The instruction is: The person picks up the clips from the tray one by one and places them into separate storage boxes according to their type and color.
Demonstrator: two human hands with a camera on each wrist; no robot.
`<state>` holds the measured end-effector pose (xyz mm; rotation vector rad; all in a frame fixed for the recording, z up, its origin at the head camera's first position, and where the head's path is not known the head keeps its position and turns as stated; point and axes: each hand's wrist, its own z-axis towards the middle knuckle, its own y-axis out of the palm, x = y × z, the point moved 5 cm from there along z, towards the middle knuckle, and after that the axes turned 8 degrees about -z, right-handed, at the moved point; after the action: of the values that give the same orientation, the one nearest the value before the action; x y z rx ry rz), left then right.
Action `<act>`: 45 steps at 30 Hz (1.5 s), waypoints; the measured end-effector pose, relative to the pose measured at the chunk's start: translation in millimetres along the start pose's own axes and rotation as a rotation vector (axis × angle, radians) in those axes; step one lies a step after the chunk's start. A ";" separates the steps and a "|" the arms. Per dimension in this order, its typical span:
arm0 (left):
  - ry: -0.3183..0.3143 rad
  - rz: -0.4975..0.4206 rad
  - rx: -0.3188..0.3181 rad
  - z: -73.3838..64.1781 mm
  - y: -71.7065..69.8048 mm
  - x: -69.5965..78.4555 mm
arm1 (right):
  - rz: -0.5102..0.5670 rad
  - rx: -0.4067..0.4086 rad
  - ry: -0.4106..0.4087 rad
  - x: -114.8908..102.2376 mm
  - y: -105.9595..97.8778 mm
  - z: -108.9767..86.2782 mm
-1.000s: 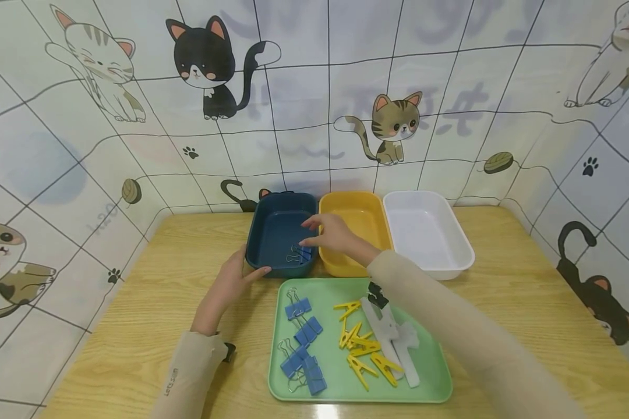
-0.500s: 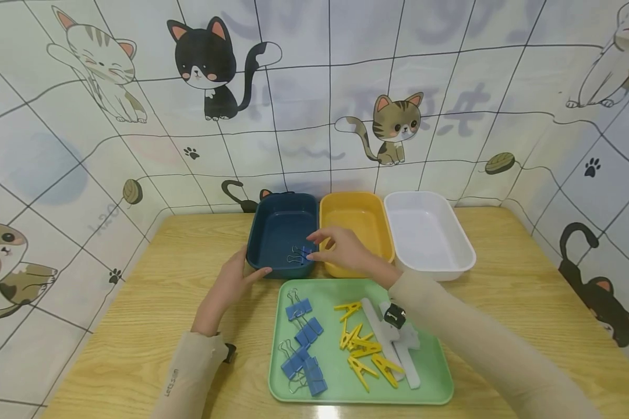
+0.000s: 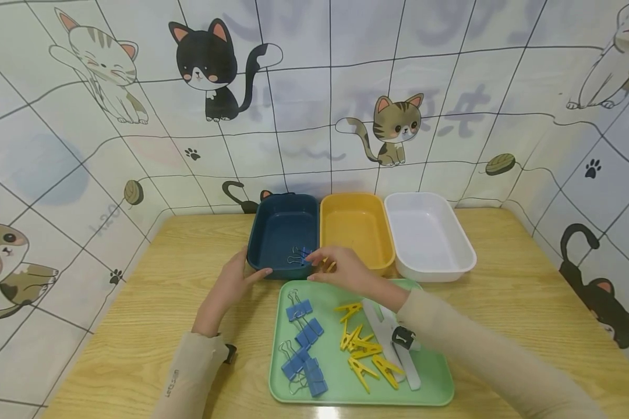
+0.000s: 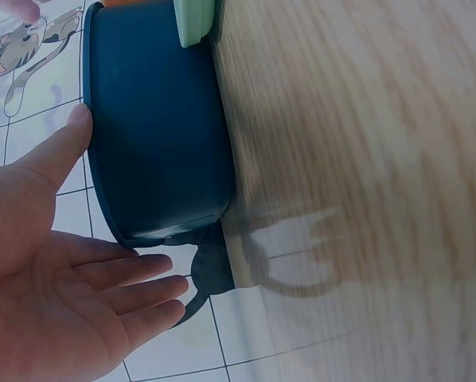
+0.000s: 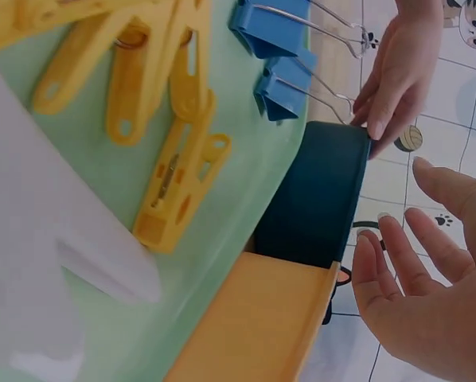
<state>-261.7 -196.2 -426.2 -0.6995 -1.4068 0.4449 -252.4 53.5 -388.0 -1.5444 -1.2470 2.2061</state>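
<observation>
My left hand [image 3: 233,277] rests at the left front corner of the dark blue bin [image 3: 283,224]. In the left wrist view its thumb [image 4: 79,116] touches the rim, and the other fingers stretch out along the bin's side. My right hand [image 3: 340,269] hovers over the front of the blue and yellow bins with its fingers loosely bent and nothing held, as the right wrist view also shows. Inside the blue bin, a blue binder clip [image 3: 304,255] with wire handles lies near the front right corner, partly hidden by my right fingertips.
A green tray [image 3: 335,387] in front holds several blue binder clips [image 3: 308,333], yellow clothespins [image 3: 366,349] and white plastic pieces [image 3: 407,366]. The yellow bin [image 3: 353,218] and the white bin [image 3: 424,233] stand right of the blue one, before a cat-print wall covering.
My right hand has drawn back from the blue bin, down and to the right, leaving the binder clip inside. The left hand stays at the bin's corner.
</observation>
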 end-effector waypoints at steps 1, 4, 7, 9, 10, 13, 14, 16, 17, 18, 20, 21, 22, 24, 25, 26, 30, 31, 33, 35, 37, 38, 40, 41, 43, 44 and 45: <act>0.000 -0.002 0.000 -0.2 0.0 -0.2 | -0.002 -0.006 -0.009 -0.5 1.7 -1.7; 0.007 -0.008 0.005 -0.7 0.0 -0.6 | -0.015 -0.027 -0.025 -1.4 7.1 -6.4; 0.012 -0.015 0.011 -1.8 -0.3 -1.0 | -0.037 -0.052 -0.052 -1.0 13.7 -8.9; 0.015 -0.018 0.014 -2.4 -0.5 -1.3 | -0.041 -0.073 -0.063 0.1 18.4 -9.5; 0.015 -0.019 0.015 -2.6 -0.6 -1.5 | -0.039 -0.085 -0.065 0.8 20.8 -9.7; 0.011 -0.021 0.012 -3.0 -0.6 -2.0 | -0.047 -0.117 -0.057 3.4 28.3 -10.1; 0.009 -0.020 0.010 -3.1 -0.5 -2.0 | -0.053 -0.128 -0.050 4.7 30.7 -10.3; 0.005 -0.018 0.006 -3.1 0.1 -2.0 | -0.058 -0.150 -0.029 7.5 35.6 -10.6; 0.003 -0.018 0.004 -3.2 0.2 -2.0 | -0.064 -0.160 -0.024 8.9 38.0 -10.6; 0.003 -0.017 0.004 -3.1 0.4 -2.0 | -0.065 -0.170 -0.021 10.2 40.1 -10.7; 0.006 -0.016 0.003 -3.2 0.7 -1.7 | -0.064 -0.190 -0.009 12.8 43.9 -10.8; 0.010 -0.017 0.004 -3.0 0.9 -1.6 | -0.063 -0.198 -0.006 13.9 45.7 -10.6; 0.011 -0.018 0.006 -3.1 0.8 -1.6 | -0.065 -0.207 -0.007 14.9 47.5 -10.2; 0.018 -0.016 0.009 -2.9 0.8 -1.3 | -0.066 -0.222 -0.008 16.1 50.6 -9.3; 0.021 -0.016 0.010 -2.8 0.7 -1.1 | -0.067 -0.228 -0.008 16.5 52.2 -8.6; 0.023 -0.014 0.011 -2.7 0.6 -0.9 | -0.067 -0.234 -0.009 16.7 53.7 -8.0; 0.031 -0.010 0.012 -2.2 -0.2 0.0 | -0.062 -0.250 -0.009 16.1 57.7 -5.7; 0.029 -0.011 0.012 -2.2 -0.5 0.0 | -0.062 -0.252 -0.006 16.1 58.4 -5.3; 0.025 -0.014 0.008 -2.1 -0.8 0.0 | -0.061 -0.251 0.004 16.9 59.5 -4.4; 0.013 -0.016 0.004 -2.2 -1.0 -0.6 | -0.062 -0.250 0.023 18.6 60.5 -3.4; 0.008 -0.015 0.000 -1.9 -0.8 -1.0 | -0.067 -0.244 0.031 20.3 61.6 -2.3; 0.006 -0.011 -0.003 -1.6 -0.6 -1.2 | -0.073 -0.240 0.030 20.9 62.0 -1.9; 0.001 -0.008 -0.004 -1.4 -0.6 -1.5 | -0.083 -0.235 0.028 21.8 62.4 -1.3; 0.001 -0.007 -0.004 -1.3 -0.5 -1.6 | -0.089 -0.232 0.024 22.0 62.5 -1.1; 0.002 -0.008 -0.003 -0.9 -0.2 -1.6 | -0.101 -0.227 0.009 21.7 62.1 -1.1; 0.002 -0.009 -0.002 -0.8 -0.2 -1.8 | -0.109 -0.224 -0.005 21.4 61.9 -1.2; 0.001 -0.014 -0.002 -0.6 -0.1 -2.0 | -0.114 -0.222 -0.016 21.3 61.9 -1.2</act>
<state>-261.4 -197.7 -427.6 -0.6910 -1.4100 0.4325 -242.0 26.9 -446.9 -1.4893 -1.5899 2.0719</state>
